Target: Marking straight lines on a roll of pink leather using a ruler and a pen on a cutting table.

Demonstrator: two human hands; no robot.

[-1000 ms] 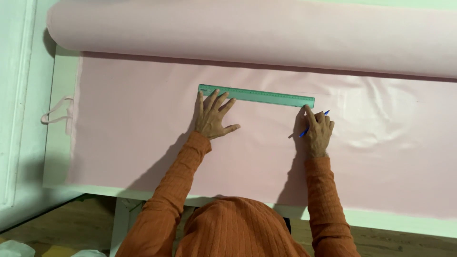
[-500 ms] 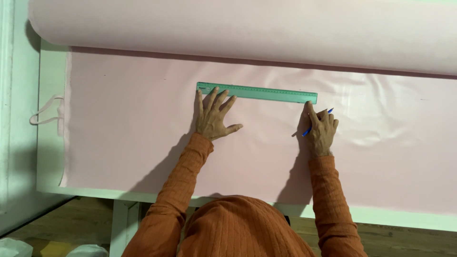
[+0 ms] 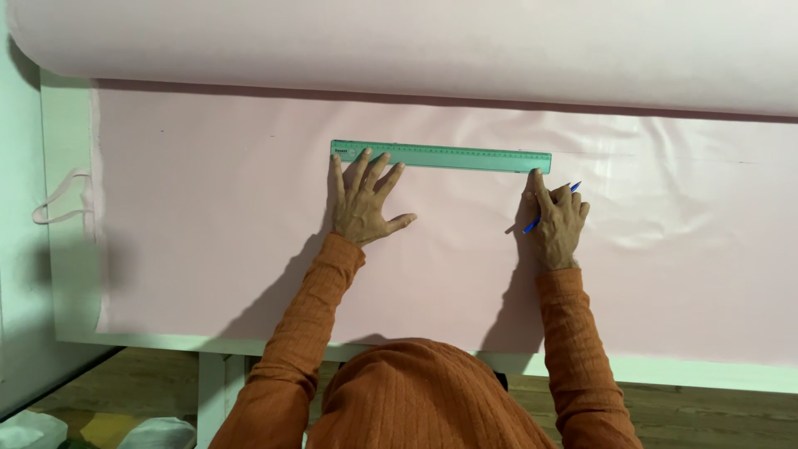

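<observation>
Left hand steadies ruler; right hand holds pen

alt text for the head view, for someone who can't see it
Seen from above, a person in orange sleeves presses a green ruler flat on pink fabric with the left hand, while the right hand, holding a blue pen, touches the ruler's other end. A large fabric roll lies beyond.

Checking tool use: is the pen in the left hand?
No, the blue pen is in the right hand; the left hand presses the green ruler.
</observation>
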